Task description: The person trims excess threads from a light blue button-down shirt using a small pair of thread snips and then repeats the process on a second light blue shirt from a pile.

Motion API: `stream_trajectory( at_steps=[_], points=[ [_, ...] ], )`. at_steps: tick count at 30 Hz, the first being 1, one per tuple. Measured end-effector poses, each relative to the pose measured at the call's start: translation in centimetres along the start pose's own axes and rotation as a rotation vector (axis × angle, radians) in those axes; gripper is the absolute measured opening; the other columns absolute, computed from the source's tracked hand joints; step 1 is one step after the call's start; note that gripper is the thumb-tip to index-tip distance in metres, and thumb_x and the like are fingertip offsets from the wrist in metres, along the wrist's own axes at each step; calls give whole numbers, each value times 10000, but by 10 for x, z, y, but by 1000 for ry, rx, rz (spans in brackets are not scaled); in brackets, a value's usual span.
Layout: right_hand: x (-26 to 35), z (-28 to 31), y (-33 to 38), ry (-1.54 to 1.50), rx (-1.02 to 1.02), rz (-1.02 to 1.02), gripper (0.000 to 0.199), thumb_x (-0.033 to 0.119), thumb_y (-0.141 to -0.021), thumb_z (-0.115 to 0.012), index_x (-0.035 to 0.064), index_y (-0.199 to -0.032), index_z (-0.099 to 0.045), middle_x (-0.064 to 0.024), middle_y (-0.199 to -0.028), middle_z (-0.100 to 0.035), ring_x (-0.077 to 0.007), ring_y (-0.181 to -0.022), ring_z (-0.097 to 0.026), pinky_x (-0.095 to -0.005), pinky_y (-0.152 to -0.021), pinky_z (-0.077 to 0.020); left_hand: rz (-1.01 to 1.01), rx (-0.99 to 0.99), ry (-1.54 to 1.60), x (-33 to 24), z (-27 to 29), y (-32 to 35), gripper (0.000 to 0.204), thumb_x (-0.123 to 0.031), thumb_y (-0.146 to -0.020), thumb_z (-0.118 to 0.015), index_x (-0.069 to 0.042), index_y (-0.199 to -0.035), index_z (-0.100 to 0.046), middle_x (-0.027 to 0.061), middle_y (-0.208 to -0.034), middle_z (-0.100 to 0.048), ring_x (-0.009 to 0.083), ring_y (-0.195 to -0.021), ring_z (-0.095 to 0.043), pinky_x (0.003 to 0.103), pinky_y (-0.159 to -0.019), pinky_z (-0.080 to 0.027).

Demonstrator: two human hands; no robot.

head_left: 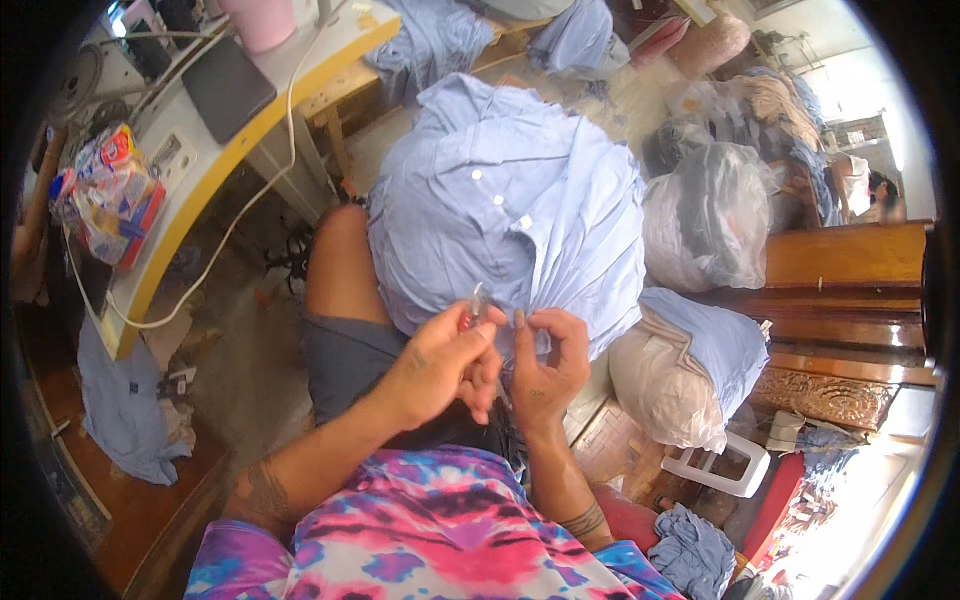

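Observation:
A large bundle of light blue cloth, a shirt (450, 200) with white buttons and a small white tag, lies heaped over my lap. My left hand (440, 365) is closed around a small red-handled tool (467, 320) with a bright curved metal tip, at the near edge of the shirt. The tool's exact kind is mostly hidden by my fingers. Close beside it on the right, my right hand (548, 375) has its thumb and bent index finger at the shirt's near edge, where folds gather toward them. My fingers hide the gripped bit of cloth.
At the left stands a yellow-edged table (215, 165) with a dark flat device (229, 90), a pink container (262, 22) and a white cable (293, 130). Stuffed plastic bags (705, 220) and a cloth-topped sack (655, 375) stand at the right, near a white plastic frame (738, 480).

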State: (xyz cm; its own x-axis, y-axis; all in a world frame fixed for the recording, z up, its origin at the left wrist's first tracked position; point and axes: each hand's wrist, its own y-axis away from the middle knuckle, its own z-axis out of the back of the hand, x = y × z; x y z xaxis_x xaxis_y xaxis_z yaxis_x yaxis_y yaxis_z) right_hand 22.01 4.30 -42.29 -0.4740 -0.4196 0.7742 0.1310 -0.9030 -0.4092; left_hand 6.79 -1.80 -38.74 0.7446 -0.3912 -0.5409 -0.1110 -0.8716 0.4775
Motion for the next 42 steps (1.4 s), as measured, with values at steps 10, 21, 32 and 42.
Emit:
stream_trajectory(
  at_steps=[10,21,32,42],
  points=[
    [-2,6,-8,36,-15,202,221,-96,-802,-809,21,-963,-713,-138,-989,-734,-259,-881,-722,-338,-779,-579,-202,17,-696,-6,-18,-1,280,-261,-1098,-469,9,-1032,-505,79,-623,-580,132,-566,-562,333,-563,-451],
    [-9,11,-7,42,13,256,225,-115,-782,-805,15,-948,-728,-136,-988,-735,-266,-878,-729,-343,-770,-585,-184,67,-668,7,-10,-15,280,-273,-1069,-499,-15,-962,-491,67,-602,-559,126,-505,-504,320,-491,-408],
    [-12,9,-5,41,0,255,230,-119,-773,-808,13,-943,-726,-137,-976,-736,-268,-865,-727,-340,-757,-581,-323,106,-707,14,-5,-16,264,-250,-1069,-496,-15,-948,-509,45,-598,-549,102,-515,-515,300,-466,-395],
    [-14,10,-6,72,30,315,251,-129,-751,-812,15,-937,-724,-132,-971,-733,-272,-860,-720,-344,-749,-574,-153,75,-520,7,-7,-24,264,-263,-1090,-494,-36,-956,-520,32,-586,-542,90,-454,-463,284,-423,-344]
  ],
)
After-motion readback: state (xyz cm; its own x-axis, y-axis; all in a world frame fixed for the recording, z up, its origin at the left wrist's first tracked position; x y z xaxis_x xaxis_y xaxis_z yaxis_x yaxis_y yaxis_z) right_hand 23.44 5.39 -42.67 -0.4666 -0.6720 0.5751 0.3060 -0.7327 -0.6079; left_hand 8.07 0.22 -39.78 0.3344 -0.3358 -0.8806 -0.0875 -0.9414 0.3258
